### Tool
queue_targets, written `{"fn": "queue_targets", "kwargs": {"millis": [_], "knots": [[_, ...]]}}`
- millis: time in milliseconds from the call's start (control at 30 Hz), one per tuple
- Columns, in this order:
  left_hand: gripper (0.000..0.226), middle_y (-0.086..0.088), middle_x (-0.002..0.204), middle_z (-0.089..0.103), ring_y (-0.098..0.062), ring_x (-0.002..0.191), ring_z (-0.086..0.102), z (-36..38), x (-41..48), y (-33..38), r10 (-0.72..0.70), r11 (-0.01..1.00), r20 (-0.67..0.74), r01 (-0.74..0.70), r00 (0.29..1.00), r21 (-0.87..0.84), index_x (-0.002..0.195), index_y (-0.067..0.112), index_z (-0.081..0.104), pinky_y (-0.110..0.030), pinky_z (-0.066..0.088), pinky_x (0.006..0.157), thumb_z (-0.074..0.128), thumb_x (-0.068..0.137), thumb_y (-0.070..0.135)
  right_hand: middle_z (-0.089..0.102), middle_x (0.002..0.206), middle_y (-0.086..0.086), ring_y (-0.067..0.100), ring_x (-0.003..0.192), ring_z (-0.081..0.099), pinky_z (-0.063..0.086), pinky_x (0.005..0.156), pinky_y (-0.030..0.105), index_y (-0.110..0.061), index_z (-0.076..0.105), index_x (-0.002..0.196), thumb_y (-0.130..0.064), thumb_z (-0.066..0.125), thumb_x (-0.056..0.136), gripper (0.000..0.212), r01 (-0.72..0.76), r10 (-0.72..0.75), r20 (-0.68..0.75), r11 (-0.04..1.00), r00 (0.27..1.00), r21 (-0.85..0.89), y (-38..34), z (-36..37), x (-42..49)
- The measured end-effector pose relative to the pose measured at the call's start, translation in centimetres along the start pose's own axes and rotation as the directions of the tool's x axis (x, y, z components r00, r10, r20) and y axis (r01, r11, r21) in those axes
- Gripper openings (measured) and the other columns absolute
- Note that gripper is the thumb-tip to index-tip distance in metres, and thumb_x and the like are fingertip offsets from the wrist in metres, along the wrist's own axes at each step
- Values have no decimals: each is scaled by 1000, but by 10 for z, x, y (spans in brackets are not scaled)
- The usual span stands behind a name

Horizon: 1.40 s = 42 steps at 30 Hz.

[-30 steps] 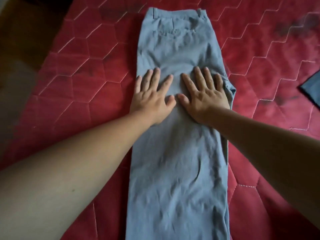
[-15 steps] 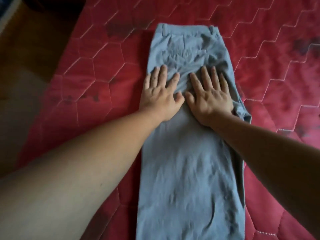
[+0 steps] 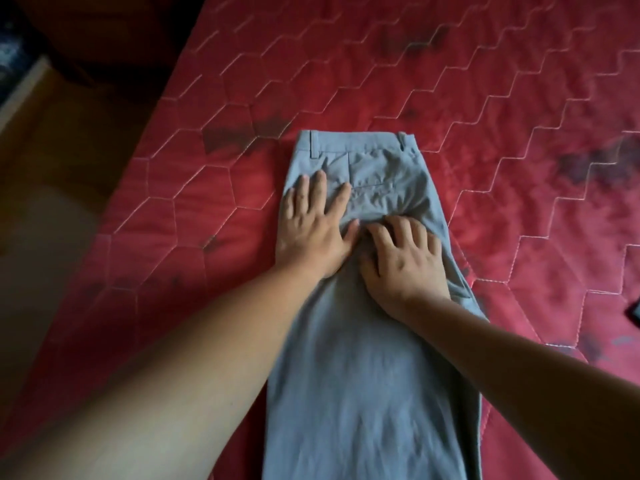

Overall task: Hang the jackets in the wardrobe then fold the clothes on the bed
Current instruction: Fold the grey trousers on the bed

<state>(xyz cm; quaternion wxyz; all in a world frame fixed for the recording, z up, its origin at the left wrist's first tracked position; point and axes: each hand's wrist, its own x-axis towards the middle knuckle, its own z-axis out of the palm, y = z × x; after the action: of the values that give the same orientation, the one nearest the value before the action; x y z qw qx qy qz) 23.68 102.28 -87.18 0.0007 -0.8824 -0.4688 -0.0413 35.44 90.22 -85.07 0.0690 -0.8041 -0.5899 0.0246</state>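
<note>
A pair of grey-blue trousers [image 3: 367, 382] lies lengthwise on the red quilted bed [image 3: 214, 209], folded in half along the legs, waistband at the far end. My left hand [image 3: 313, 230] presses flat on the seat area near the trousers' left edge, fingers straight and spread. My right hand [image 3: 403, 263] rests beside it on the cloth with its fingers bent, and the fabric is bunched into small wrinkles under the fingertips. The two thumbs nearly touch. The trouser legs run out of view at the bottom.
The bed's left edge runs diagonally; beyond it lie a wooden floor [image 3: 62, 133] and dark furniture at the top left. A dark item [image 3: 632, 315] peeks in at the right frame edge on the quilt.
Both hands slid up the trousers toward the waistband. The right hand's fingers went from flat to bent, gathering cloth. The view has shifted, so the trousers sit lower in frame.
</note>
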Motion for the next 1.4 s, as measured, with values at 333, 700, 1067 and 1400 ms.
{"fn": "queue_targets", "kwargs": {"millis": [333,700,1067,1400], "knots": [[74,-9,168,9,-32,154,6,8,8,-1,-20,1000,34,21,999,-8,157,39,21,-50,8,124,27,89,67,5,170,3,25,156,-2,7,121,62,-38,16,159,-70,15,92,73,-44,50,60,995,997,-90,23,19,73],[72,-9,167,15,-31,154,10,8,8,-4,-25,1000,-7,25,1000,2,157,39,23,-49,10,124,26,90,65,1,169,11,29,155,-11,-7,119,65,-28,20,160,-61,15,98,70,-19,19,2,984,1000,-176,15,11,70],[62,-11,167,17,-28,153,16,-14,-39,9,65,998,-19,-65,998,-8,158,32,26,-48,19,121,33,99,50,6,169,14,33,156,-5,-4,124,53,-29,13,161,-74,19,95,80,-56,58,74,998,996,-23,-5,16,-92],[64,-14,167,14,-28,155,7,-14,-181,-3,2,1000,57,0,998,-25,159,27,25,-46,14,124,37,98,44,11,168,13,32,156,-1,-5,124,52,-31,15,161,-75,16,93,81,-52,53,37,998,998,-33,-5,18,-92]]}}
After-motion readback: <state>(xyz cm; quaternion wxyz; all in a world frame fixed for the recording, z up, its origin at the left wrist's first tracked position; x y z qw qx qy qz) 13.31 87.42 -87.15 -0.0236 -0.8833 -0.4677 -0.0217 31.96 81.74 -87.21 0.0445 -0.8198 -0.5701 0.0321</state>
